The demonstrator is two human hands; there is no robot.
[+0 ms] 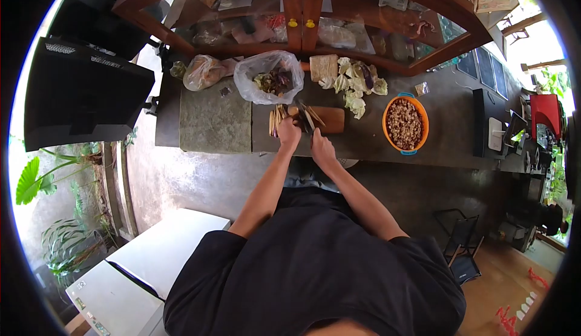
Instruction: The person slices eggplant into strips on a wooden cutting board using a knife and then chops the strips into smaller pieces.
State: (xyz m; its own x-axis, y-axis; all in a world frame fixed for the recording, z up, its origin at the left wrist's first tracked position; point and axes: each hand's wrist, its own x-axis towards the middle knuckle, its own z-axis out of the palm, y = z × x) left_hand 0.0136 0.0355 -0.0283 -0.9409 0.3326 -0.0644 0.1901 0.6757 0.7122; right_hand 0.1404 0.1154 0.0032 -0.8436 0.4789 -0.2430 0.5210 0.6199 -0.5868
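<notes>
My left hand is closed over the left end of a wooden cutting board, its fingers pressed on a bunch of pale yellowish stalks. I cannot make out their exact kind. In my right hand is a knife, gripped by the handle with its blade pointing away from me across the board. More thin pale stalks lie on the board just right of the blade. Behind the board stands an open clear plastic bag with dark and greenish scraps inside.
An orange basket of chopped brown-and-white pieces sits on the counter to the right. Pale crumpled leaves lie behind the board. A greenish mat and a tied plastic bag are leftward. A glass-doored wooden cabinet borders the back.
</notes>
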